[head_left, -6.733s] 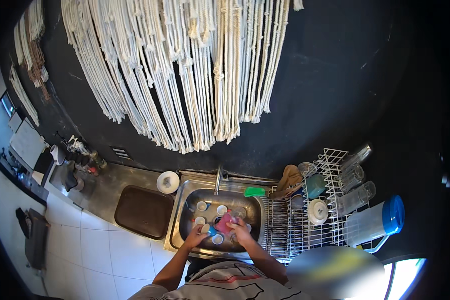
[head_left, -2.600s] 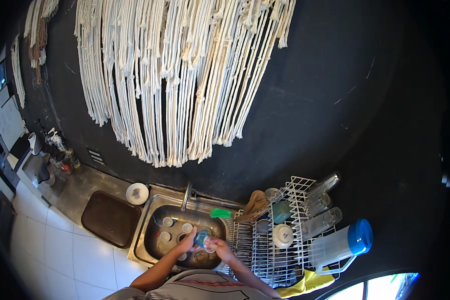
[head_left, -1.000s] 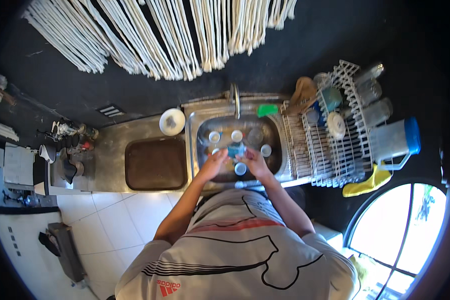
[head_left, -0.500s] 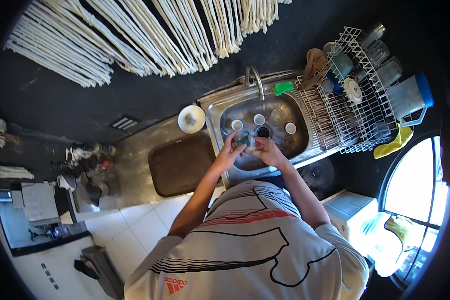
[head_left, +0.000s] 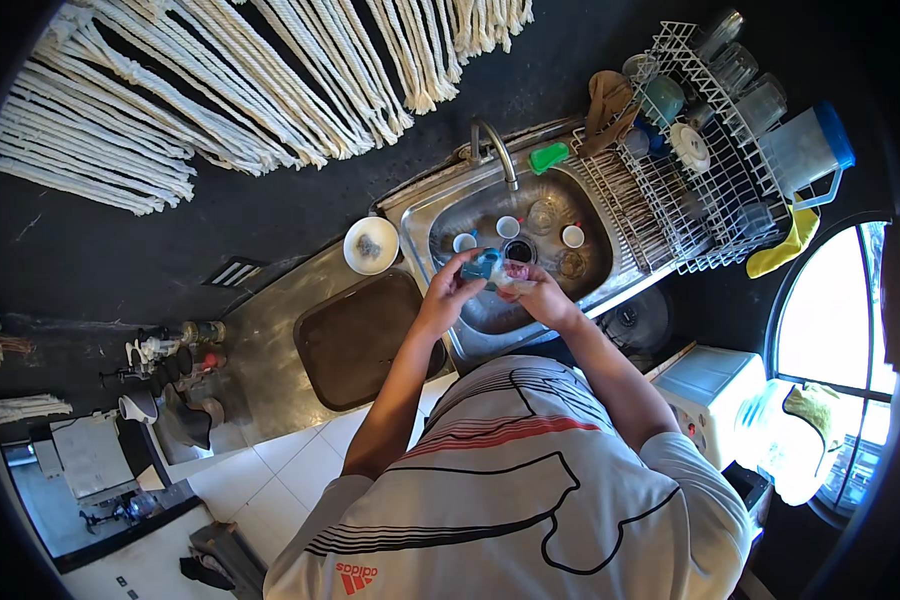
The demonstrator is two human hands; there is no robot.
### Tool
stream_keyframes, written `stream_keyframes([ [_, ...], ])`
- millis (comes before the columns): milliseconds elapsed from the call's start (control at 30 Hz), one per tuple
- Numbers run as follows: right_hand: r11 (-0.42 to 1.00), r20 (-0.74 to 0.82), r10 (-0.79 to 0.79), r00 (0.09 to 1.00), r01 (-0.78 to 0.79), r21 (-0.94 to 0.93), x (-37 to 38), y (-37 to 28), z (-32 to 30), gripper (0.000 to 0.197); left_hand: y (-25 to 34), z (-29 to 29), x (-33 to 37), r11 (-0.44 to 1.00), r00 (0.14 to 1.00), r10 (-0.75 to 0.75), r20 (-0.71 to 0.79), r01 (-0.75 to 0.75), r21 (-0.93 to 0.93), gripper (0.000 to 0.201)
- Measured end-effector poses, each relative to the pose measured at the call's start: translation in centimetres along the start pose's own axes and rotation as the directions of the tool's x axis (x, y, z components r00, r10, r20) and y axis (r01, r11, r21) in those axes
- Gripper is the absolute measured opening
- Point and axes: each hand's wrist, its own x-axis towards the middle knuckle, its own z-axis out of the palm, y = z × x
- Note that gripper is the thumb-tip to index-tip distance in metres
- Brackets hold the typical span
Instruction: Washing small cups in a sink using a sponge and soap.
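Note:
Over the metal sink, my left hand is closed around a small teal cup, tilted toward my right hand. My right hand pinches a small pink and whitish sponge-like thing against the cup's side; its exact kind is too small to tell. Beyond my hands, a white cup, a second white cup and a third white cup stand in the basin. Clear glass pieces lie among them, near the dark round drain.
A curved faucet rises behind the basin, beside a green sponge holder. At the right stands a white wire dish rack with dishes and a blue-lidded pitcher. Leftward are a white bowl and a brown tray.
My hands have turned the teal cup so more of its side shows, and the pink thing is now more visible in my right hand. The whole view has shifted slightly.

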Motion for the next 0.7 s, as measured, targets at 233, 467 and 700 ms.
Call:
stream_keyframes([
  [233,0.988,-0.025,0.054,0.998,-0.057,-0.142,-0.9,-1.3,3.0,0.019,-2.1,-2.8,1.7,0.976,0.983,-0.174,-0.059,0.180,0.120,0.030],
  [467,0.983,0.001,-0.007,1.000,0.008,-0.183,-0.6,0.5,2.4,0.018,-2.2,-2.2,1.8,0.949,0.962,-0.255,-0.101,0.269,0.164,0.025],
  [700,1.000,-0.192,0.030,0.981,-0.027,0.014,-0.1,0.1,1.7,0.021,-0.1,-2.1,1.5,0.963,0.966,-0.234,0.115,0.213,0.164,0.065],
])
